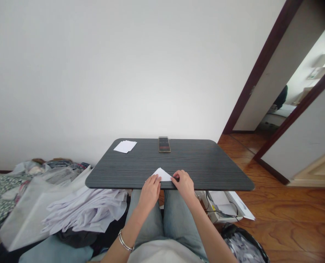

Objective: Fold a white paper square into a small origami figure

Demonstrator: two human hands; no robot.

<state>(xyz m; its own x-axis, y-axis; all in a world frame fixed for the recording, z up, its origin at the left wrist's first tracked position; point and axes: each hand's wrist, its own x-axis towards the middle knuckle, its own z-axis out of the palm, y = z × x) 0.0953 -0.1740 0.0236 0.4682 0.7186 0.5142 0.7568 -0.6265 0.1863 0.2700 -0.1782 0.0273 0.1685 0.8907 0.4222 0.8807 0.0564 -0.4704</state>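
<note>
Under the fingers of the left hand (150, 184), close together and flat, lies one side of a small white paper triangle (162, 175); the right hand (183, 182) has its thumb and bent pointer finger at the other corner, and I cannot tell if they pinch it. Past the fingertips, on the dark gray table (195, 160), is a phone (164, 144)

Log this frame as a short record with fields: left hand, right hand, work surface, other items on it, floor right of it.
left hand: bare, fingers on the left part of a white paper triangle
right hand: bare, fingertips at the triangle's right corner
work surface: dark grey wood-grain table, rounded corners
other items on it: loose stack of white paper sheets, far left; dark rectangular phone, far edge near the middle
floor right of it: brown wooden floor
</note>
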